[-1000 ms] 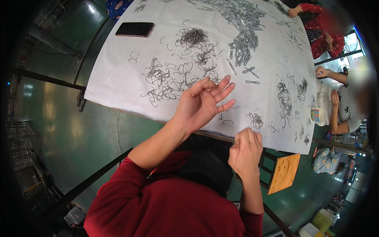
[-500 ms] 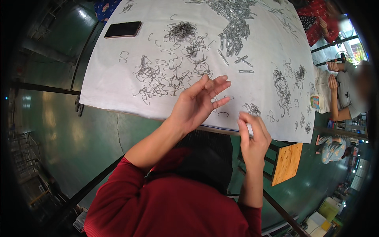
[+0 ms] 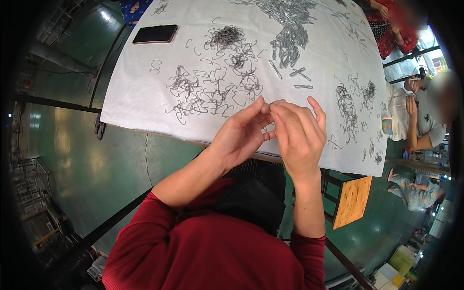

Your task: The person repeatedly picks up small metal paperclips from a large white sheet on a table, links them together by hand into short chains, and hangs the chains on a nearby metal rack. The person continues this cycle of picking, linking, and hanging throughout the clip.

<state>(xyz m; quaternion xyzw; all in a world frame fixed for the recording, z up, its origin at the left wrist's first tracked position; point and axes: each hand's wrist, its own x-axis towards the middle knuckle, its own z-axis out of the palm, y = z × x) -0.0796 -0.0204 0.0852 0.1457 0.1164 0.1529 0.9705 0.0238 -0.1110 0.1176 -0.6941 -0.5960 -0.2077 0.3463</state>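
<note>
Above the near edge of the white-covered table, my left hand [image 3: 241, 137] and my right hand [image 3: 300, 135] meet at the fingertips. My left thumb and index finger are pinched, with the other fingers curled below. The right thumb and index finger press in against them while the little finger sticks up. Whatever is between the fingertips is too small to make out. Just beyond my left hand lies a loose spread of bent wire hooks [image 3: 210, 92], with a denser dark heap of hooks [image 3: 226, 35] behind it. Farther right are slim silvery metal pieces [image 3: 290, 38], a few lying singly near my right hand.
A dark phone [image 3: 155, 34] lies at the table's far left. More wire clusters [image 3: 346, 106] lie on the white cloth [image 3: 140, 104] to the right. A wooden stool [image 3: 353, 202] stands by the near right corner. Co-workers sit along the right side, one in a grey shirt [image 3: 435, 113].
My right hand has moved up and left to meet my left hand's fingertips. The left fingers, spread before, have closed into a pinch.
</note>
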